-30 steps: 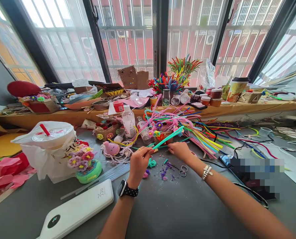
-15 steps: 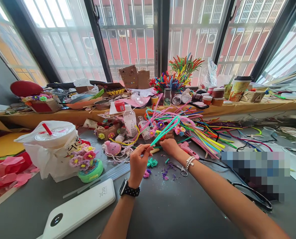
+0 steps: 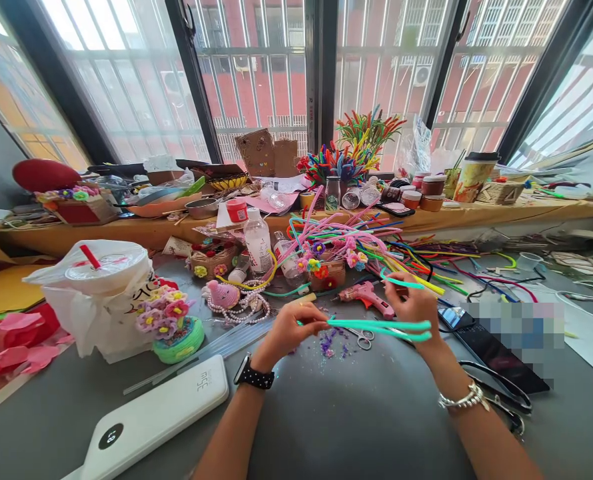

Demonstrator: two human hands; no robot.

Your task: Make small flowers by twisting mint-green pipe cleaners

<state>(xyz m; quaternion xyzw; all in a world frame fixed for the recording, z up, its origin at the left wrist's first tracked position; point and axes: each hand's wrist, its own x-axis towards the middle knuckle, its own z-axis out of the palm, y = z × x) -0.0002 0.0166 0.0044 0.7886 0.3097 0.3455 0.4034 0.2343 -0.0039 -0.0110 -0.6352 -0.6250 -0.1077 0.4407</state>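
Observation:
Teal pipe cleaners (image 3: 366,325) stretch sideways over the desk, one end pinched between thumb and fingers of my left hand (image 3: 289,333). Their free ends pass in front of my right hand (image 3: 416,310). Between its closed fingertips, that hand holds another teal pipe cleaner piece (image 3: 404,284), bent at its tip. Just left of my right hand lies a pink glue gun (image 3: 366,297). Small scissors (image 3: 364,341) rest beneath the stretched strands, beside purple scraps (image 3: 327,343).
A white power bank (image 3: 159,420) and a bagged drink cup (image 3: 104,273) stand left, near a potted fuzzy flower ornament (image 3: 176,327). Behind my hands lie bottles (image 3: 258,243) and loose pipe cleaners (image 3: 341,233). A dark phone (image 3: 496,353) and cable are right.
My right hand has come back toward me and right, now holding a teal piece. My left hand has lowered slightly, and its teal strands have swung from pointing up to lying level.

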